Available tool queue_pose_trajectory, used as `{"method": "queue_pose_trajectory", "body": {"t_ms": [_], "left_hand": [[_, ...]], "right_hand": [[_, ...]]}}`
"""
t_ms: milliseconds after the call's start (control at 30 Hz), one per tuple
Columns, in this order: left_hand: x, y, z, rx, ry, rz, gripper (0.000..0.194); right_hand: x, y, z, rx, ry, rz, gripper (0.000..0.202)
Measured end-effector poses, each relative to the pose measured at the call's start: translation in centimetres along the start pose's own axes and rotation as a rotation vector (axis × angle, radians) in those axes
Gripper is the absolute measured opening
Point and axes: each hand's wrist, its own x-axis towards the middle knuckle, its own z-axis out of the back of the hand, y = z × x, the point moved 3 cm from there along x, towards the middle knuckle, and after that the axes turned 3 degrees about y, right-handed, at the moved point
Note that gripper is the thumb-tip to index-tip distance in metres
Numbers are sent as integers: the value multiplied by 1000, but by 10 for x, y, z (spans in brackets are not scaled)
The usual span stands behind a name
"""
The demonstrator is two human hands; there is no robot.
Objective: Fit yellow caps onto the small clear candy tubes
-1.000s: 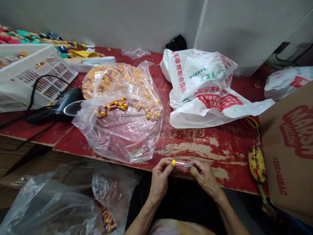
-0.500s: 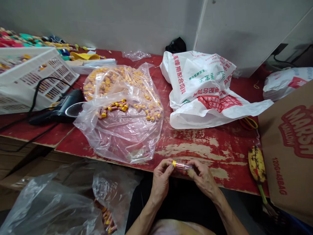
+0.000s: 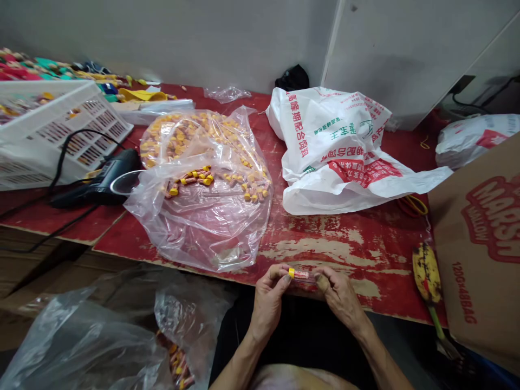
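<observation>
In the head view, the left hand and the right hand meet just at the near edge of the worn red-painted wooden counter. Between them lies a small clear plastic tube with a yellow cap, held level. The left hand's fingertips are pinched shut around the yellow cap end; the right hand's fingertips are closed on the other end of the tube. Reddish contents show through the tube wall, though what they are is too small to tell.

To seat a cap like this well, I judge it best to keep the tube straight between the two grips, press along its length rather than across it, and hold it over the lap or counter so nothing spills if the cap slips.

Taking the tube as the landmark: beyond it and to the left, on the counter, a large crumpled clear plastic bag lies open, holding many similar yellow-capped tubes piled toward its far side. Below and to the left of the tube, off the counter, a second clear plastic bag holds a few more. Beyond and to the right lies a white printed plastic sack, contents hidden. Far left stands a white slotted plastic crate. To the right, a brown cardboard box stands beside a spotted banana.
</observation>
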Motion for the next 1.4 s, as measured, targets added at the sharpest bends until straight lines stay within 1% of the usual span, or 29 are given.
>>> {"method": "queue_pose_trajectory", "body": {"t_ms": [33, 100, 167, 267, 367, 400, 467, 567, 667, 700, 733, 800, 900, 933, 1000, 1100, 1133, 1200, 1233, 1267, 1333, 1400], "left_hand": [[0, 0, 0, -4, -3, 2, 12], [1, 1, 1, -10, -12, 3, 12], [1, 1, 1, -13, -20, 1, 12], [0, 1, 1, -16, -23, 3, 12], [-1, 1, 1, -17, -22, 8, 13], [-1, 1, 1, -15, -21, 10, 13], [-1, 2, 1, -11, -16, 9, 12], [-1, 3, 1, -6, -5, 5, 11], [-1, 3, 1, -10, -17, 6, 12], [-1, 3, 1, -11, -24, 8, 12], [-1, 3, 1, -11, -31, 10, 12], [0, 2, 0, -15, -38, 14, 13], [-1, 1, -2, -26, -36, 12, 14], [-1, 1, -3, -31, -36, 14, 14], [-1, 1, -3, -42, -39, 23, 15], [-2, 1, -5, -41, -31, 29, 15], [-1, 1, -6, -36, -22, 25, 14], [-1, 0, -7, -29, -6, 15, 13], [-1, 0, -7, -27, 1, 13, 12], [-1, 0, -7, -25, 5, 13, 12], [-1, 0, -6, -21, 1, 13, 11], [-1, 0, -6, -17, -6, 20, 12]], "right_hand": [[-1, 1, 0, 14, 2, 15, 32], [-1, 4, 0, 42, 7, 35, 35], [-1, 5, -1, 38, 19, 24, 26], [-1, 4, -3, 33, 23, -4, 36], [-1, 3, -2, 74, 5, -6, 32], [-2, 2, -1, 78, 8, -4, 34], [-3, 1, -1, 58, 23, -4, 29], [-4, -2, -1, 35, 34, -31, 43], [-4, -2, 0, 106, 24, -35, 35], [-4, -1, 0, 124, 25, -29, 36], [-4, -1, 0, 126, 32, -21, 36], [-4, -1, 0, 89, 47, -14, 27], [-3, -2, -1, 55, 44, -22, 43], [-3, -2, 0, 70, 35, -22, 42], [-4, 0, 0, 109, 29, -13, 31], [-5, 0, -1, 105, 47, -2, 26], [-5, -1, -2, 90, 51, -9, 27], [-4, -5, -3, 75, 41, -35, 41], [-4, -6, -3, 85, 33, -45, 45], [-4, -6, -3, 104, 23, -49, 43], [-5, -5, -1, 150, 20, -42, 32], [-5, -3, 1, 172, 40, -27, 29]]}}
